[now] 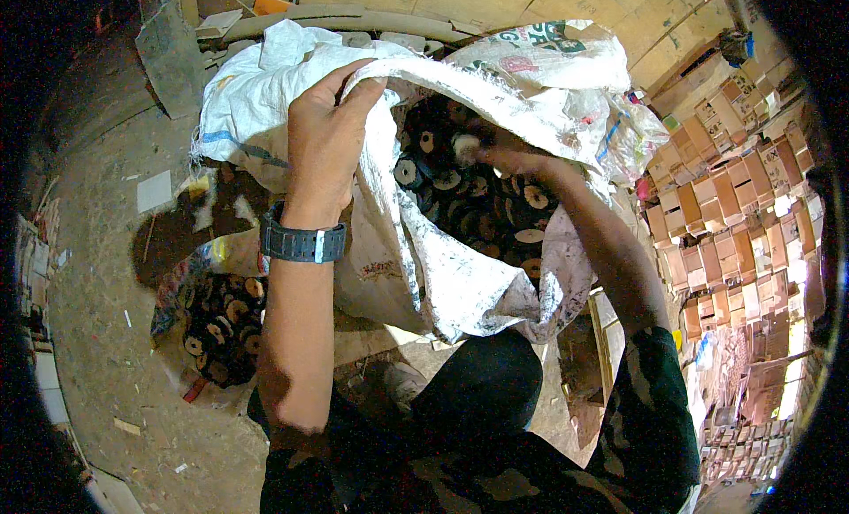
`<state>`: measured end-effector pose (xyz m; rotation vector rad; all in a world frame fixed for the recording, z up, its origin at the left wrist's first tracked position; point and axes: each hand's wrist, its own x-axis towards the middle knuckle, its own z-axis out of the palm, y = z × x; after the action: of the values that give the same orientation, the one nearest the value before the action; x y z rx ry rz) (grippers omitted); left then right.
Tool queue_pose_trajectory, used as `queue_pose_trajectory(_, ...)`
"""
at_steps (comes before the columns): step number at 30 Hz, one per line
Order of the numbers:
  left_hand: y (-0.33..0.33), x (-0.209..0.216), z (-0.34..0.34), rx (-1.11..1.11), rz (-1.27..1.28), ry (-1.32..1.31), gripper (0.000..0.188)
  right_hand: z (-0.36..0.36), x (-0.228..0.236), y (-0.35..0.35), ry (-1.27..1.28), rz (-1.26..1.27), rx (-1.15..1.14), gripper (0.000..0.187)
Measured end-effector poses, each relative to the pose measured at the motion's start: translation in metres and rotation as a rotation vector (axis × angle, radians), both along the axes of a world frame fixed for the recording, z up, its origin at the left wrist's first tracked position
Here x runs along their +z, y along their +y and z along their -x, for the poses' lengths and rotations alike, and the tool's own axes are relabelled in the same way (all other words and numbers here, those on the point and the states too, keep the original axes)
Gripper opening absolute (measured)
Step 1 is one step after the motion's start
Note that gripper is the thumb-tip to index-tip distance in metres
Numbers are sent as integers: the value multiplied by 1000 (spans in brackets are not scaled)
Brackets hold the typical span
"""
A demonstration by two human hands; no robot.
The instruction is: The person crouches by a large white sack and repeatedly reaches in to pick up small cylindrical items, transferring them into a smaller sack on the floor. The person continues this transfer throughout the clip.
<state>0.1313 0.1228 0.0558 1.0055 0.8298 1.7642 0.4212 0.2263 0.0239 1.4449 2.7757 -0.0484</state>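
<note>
A white woven sack (376,240) stands open in front of me, its rim folded back. Many small round discs (495,213) fill it, dark with paler faces, several with a hole in the middle. At the far left of the mouth, my left hand (327,129) is closed on the sack's rim; a dark watch is on that wrist. My right hand (517,163) reaches into the sack from the right, its fingers curled in shadow over the discs. A small pale round piece (465,148) shows at its fingertips, too unclear to name.
A second bag (225,324) with similar dark discs sits on the floor at the left. Stacked cardboard boxes (725,195) line the right side. Another printed white sack (557,54) lies behind. A pale square piece (154,191) lies on the floor.
</note>
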Motion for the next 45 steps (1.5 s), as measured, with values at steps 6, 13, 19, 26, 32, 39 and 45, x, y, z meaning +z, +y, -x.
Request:
queue_pose_trajectory(6,-3,0,2,16,20,43,31,3,-45,-28,-142,-115,104,67)
queue_pose_trajectory(13,-3,1,0,20,16,76,31,51,7,-42,605,393,-69,61)
queue_pose_trajectory(19,-8,0,5,-42,29,134,33,98,-13,-18,636,191,-189,105)
queue_pose_trajectory(26,1,-8,10,-24,2,196,29,90,30,-121,417,75,-322,77)
queue_pose_trajectory(32,22,-45,12,586,-650,724,36,156,77,-210,1304,124,346,83)
queue_pose_trajectory(39,32,-35,7,159,-80,299,36,240,76,-216,788,78,442,74)
queue_pose_trajectory(45,32,-34,8,175,-137,226,33,127,73,-193,904,57,-3,31)
